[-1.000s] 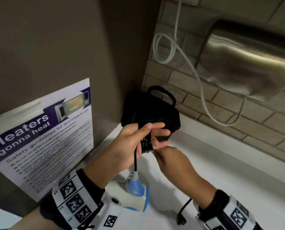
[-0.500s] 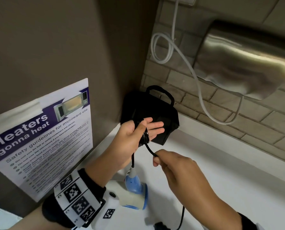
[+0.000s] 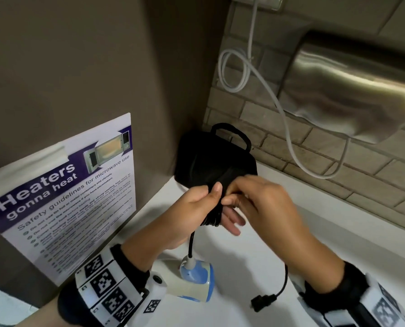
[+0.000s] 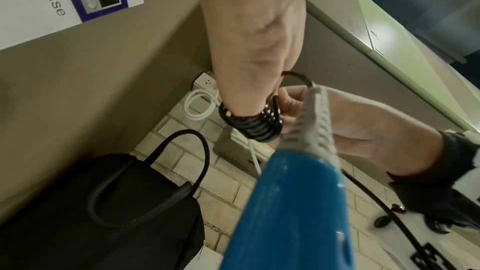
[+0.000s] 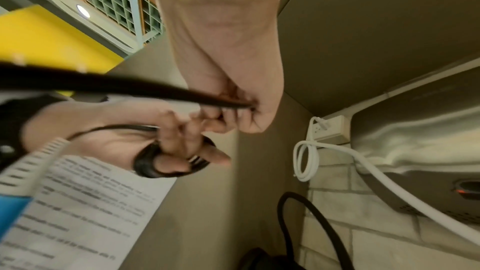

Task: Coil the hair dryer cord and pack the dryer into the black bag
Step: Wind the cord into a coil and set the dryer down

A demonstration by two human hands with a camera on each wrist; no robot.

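- The left hand (image 3: 192, 213) is serving as the spool: fingers extended, thumb pressing black cord (image 3: 212, 213) loops stacked round them
- The right hand (image 3: 262, 204) is pinching the free cord run against the left fingertips, laying on another turn
- The hair dryer (image 3: 194, 282) is lying on the white counter (image 3: 291, 232) below the left wrist, near the front edge; the plug (image 3: 264, 300) is trailing just beside it on a short slack tail
- The black bag (image 3: 210, 159) is standing in the back corner of the counter, against the wall; whether its mouth is open cannot be told
- Risk, as judged: loops are sitting near the fingertips and could slide off if the thumb lifts; tension on the cord could drag the dryer off the front edge
- Open counter is lying to the right; the metal hand dryer (image 3: 352, 90) and white cable (image 3: 288, 128) are hanging above it, limiting lift room
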